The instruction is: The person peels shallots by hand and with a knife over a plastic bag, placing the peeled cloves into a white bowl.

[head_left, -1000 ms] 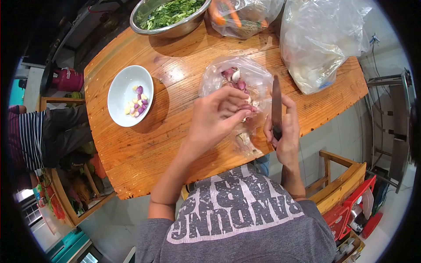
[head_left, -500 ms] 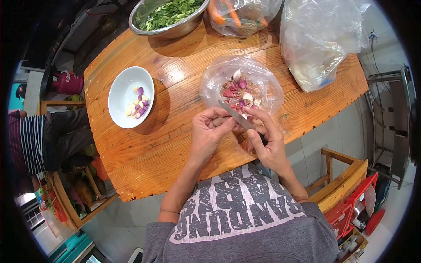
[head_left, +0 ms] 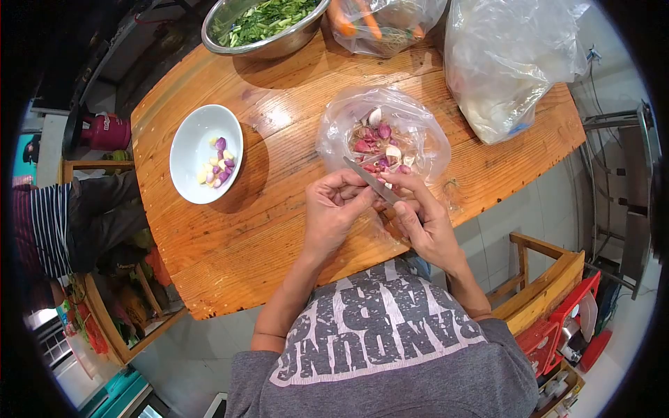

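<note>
My right hand (head_left: 425, 223) is closed around a small knife (head_left: 373, 181), its blade slanting up and left across the fingers of my left hand (head_left: 338, 209). My left fingers are pinched together beneath the blade; whatever they hold is too hidden to name. Just beyond both hands lies an open clear plastic bag (head_left: 425, 132) with shallots (head_left: 384, 130) and garlic cloves (head_left: 393, 152) among loose skins. To the left stands a white bowl (head_left: 185, 153) with several peeled shallots (head_left: 220, 144) and pale garlic cloves (head_left: 212, 169) in it.
A metal bowl of chopped greens (head_left: 265, 24) sits at the table's back edge, beside a bag of carrots (head_left: 369, 28). A larger plastic bag (head_left: 512, 70) stands at the back right. Another person (head_left: 52, 226) is at the far left. A wooden chair (head_left: 550, 292) is at lower right.
The knife's handle end has turned slightly within my right hand, and its thumb has shifted a little. My left hand stays pinched in nearly the same place.
</note>
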Demonstrator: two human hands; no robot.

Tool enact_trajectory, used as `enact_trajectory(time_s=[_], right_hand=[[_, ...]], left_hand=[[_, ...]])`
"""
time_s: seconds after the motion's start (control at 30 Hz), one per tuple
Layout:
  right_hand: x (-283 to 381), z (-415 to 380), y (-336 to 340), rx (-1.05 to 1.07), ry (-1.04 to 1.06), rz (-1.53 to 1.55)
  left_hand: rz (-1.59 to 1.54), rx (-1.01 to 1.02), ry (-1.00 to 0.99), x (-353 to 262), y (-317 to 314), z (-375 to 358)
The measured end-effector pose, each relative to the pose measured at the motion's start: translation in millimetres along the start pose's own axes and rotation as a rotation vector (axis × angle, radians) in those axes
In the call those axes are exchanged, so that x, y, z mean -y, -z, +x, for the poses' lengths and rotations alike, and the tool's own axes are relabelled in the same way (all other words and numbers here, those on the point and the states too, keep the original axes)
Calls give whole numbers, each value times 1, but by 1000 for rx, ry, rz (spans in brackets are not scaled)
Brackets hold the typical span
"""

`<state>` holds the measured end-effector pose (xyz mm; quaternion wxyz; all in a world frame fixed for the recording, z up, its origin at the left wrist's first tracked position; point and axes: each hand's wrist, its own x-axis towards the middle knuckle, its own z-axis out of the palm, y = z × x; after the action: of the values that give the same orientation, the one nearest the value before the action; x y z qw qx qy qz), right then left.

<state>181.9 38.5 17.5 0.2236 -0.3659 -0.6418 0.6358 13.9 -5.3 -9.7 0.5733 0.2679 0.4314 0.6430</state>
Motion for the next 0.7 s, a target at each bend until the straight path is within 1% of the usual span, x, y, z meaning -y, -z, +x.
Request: enact_trajectory(time_s=[0.07,0.17,0.27,0.37,0.43,0.53,0.63,0.7], right_hand=[[0,0,1,20,-17,28],[-1,0,-1,-6,29,78],[-4,-2,-1,-23,22,87],[-6,-2,3,-16,4,113],[-11,-3,5,-4,-24,144],[-10,1,2,7,33,402],[-12,3,10,122,-24,603],[-8,3,14,157,-79,685]], left_hand=[[13,-9,-1,1,-1,-1],[0,9,-13,-3,-5,-2],[15,43,33,-3,-4,-2],[90,46,-20,-1,-12,-7],[77,46,-23,-1,-13,-6],[53,53,-18,-4,-10,-2],[49,64,27,-14,-8,3],[19,65,74,-17,-9,4]])
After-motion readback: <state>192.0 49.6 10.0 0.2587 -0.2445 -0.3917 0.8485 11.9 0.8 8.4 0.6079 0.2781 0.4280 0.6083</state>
